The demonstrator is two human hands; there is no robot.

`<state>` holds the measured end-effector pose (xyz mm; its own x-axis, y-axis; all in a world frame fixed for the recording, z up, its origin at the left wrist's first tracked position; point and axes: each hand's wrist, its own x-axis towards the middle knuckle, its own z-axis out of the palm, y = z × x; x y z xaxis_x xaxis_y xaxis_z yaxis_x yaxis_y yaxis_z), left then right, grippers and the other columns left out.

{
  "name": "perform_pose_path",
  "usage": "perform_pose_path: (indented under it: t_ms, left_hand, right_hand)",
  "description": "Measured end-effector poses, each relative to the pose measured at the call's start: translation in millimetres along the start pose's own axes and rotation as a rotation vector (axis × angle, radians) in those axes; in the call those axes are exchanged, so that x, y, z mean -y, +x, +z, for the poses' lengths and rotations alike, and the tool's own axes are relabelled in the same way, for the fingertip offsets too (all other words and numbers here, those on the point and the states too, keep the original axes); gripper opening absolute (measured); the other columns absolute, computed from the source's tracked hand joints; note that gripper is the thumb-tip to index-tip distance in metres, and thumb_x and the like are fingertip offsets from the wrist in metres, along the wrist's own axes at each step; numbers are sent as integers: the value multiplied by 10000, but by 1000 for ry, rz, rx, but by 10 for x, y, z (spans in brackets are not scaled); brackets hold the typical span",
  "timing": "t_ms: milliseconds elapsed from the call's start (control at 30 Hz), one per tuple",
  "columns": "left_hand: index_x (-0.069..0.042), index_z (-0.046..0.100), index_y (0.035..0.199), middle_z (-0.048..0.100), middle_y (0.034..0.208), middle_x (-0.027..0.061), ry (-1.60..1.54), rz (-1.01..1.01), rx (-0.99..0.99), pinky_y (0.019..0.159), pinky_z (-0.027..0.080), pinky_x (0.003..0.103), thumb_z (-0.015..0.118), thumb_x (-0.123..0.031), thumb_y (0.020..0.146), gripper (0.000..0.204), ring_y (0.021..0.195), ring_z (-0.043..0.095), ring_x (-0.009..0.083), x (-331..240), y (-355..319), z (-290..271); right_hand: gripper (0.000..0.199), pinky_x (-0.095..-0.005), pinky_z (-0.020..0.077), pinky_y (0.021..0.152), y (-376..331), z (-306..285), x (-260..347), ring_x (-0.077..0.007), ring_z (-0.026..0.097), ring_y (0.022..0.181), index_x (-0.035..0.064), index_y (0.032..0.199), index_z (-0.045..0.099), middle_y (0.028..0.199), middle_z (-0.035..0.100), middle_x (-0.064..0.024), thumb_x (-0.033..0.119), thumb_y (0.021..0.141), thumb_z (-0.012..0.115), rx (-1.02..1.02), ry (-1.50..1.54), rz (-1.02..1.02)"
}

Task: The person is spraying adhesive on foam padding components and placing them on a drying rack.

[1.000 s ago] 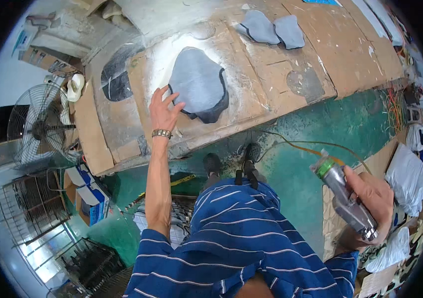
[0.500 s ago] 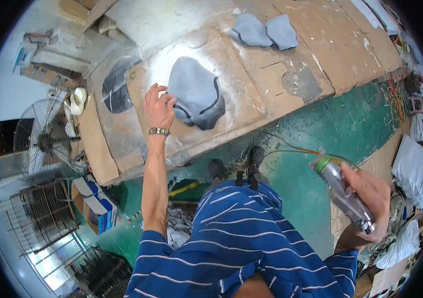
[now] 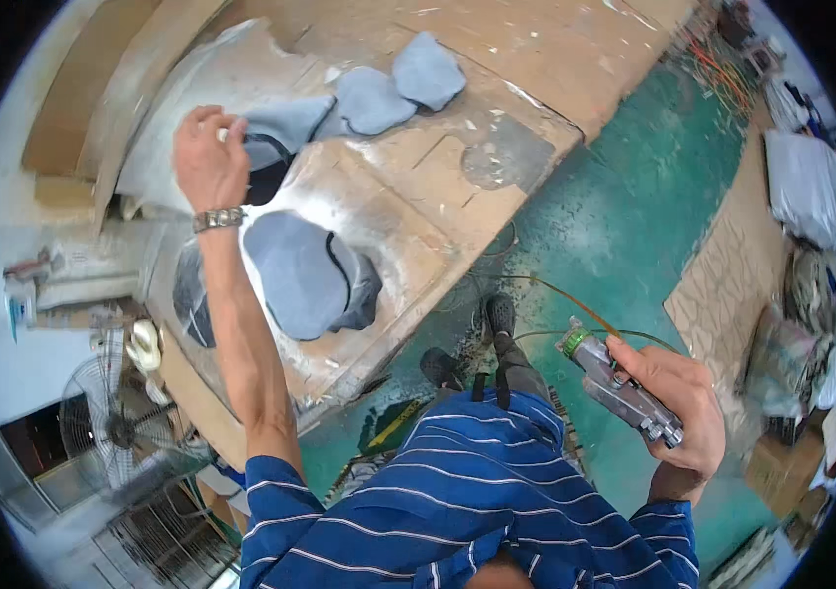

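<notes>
My left hand (image 3: 210, 162), fingers curled in a pinch, is at the edge of a grey cloth-like piece (image 3: 290, 120) with a dark band and dark underside. Some fingertips are hard to make out. Close to my left forearm, another rounded grey piece (image 3: 298, 277) with a black edge line lies on a white-dusted part of the cardboard-covered table (image 3: 408, 211). Farther right are two more grey pieces, a rounded one (image 3: 374, 100) and a smaller one (image 3: 428, 71). Over the floor at right, my right hand (image 3: 678, 398) grips a metal spray gun (image 3: 624, 388) with a green ring.
A yellowish hose (image 3: 570, 296) runs near the spray gun across the green floor (image 3: 575, 231). A wire-cage fan (image 3: 118, 427) stands at the left. White bags (image 3: 810, 191) and cardboard sheeting (image 3: 722, 275) line the right side. A dark patch (image 3: 192, 294) lies on the table's left.
My left hand has moved up and away with a grey piece, and another grey piece shows where it was. The spray gun has shifted slightly left. The view has turned.
</notes>
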<state>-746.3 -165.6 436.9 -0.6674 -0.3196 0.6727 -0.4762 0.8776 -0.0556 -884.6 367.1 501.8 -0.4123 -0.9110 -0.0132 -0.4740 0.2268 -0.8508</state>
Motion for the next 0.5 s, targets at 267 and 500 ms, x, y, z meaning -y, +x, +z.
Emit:
perform_pose_path:
  t_ms: [267, 500]
  left_hand:
    - [-96, 762, 888, 700, 1071, 86, -22, 44, -263, 895, 505, 423, 768, -212, 846, 123, 1040, 638, 303, -676, 1165, 854]
    - [-133, 759, 864, 686, 1025, 105, -2, -58, -368, 821, 484, 504, 795, -250, 771, 154, 981, 623, 341, -1648, 872, 2749]
  right_hand:
    - [752, -404, 512, 687, -318, -57, -347, -386, 655, 775, -33, 1360, 616, 889, 678, -200, -34, 611, 685, -114, -27, 205]
    - [757, -418, 523, 802, -519, -117, -582, -433, 659, 906, 10, 1363, 623, 1007, 690, -210, -59, 610, 663, -140, -68, 471]
